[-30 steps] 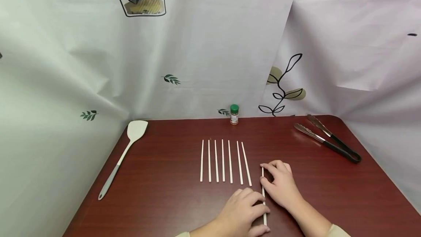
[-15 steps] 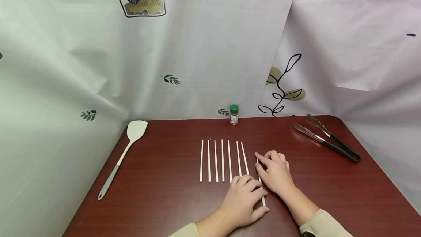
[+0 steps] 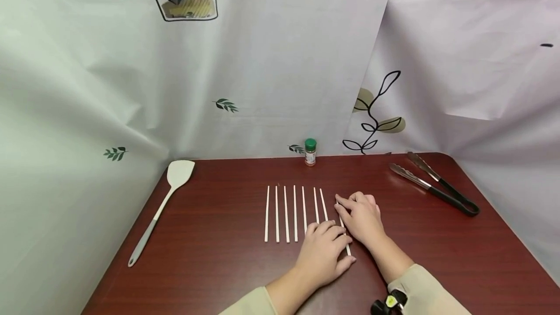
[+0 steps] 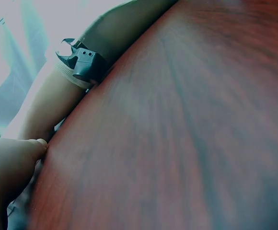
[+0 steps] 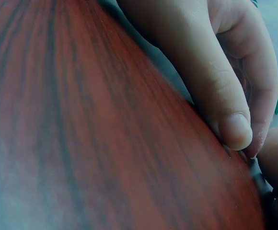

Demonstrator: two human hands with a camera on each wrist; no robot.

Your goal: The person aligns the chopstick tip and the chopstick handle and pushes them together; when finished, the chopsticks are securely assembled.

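A thin white stick [image 3: 348, 249] lies on the dark red table, slanted a little, to the right of a row of several similar white sticks [image 3: 286, 215]. My right hand [image 3: 361, 218] pinches its far end between thumb and index finger. Around the near part of it my left hand [image 3: 321, 252] curls, thumb at the near end and fingers over the middle. The left hand covers the lower ends of the row's right-hand sticks. In the right wrist view the right thumb [image 5: 235, 129] and a finger come together low at the table's surface; the stick is hidden there.
A white spatula with a grey handle [image 3: 179, 174] lies along the table's left edge. At the back stands a small spice jar [image 3: 310, 156] with a green lid. Metal tongs with black handles [image 3: 450, 201] lie at the right. Patterned cloth [image 3: 280, 62] hangs behind the table [image 3: 218, 266].
Both hands have moved forward and slightly left with the white stick, bringing it nearer the row. The stick now slants, and the left hand overlaps the near ends of several row sticks.
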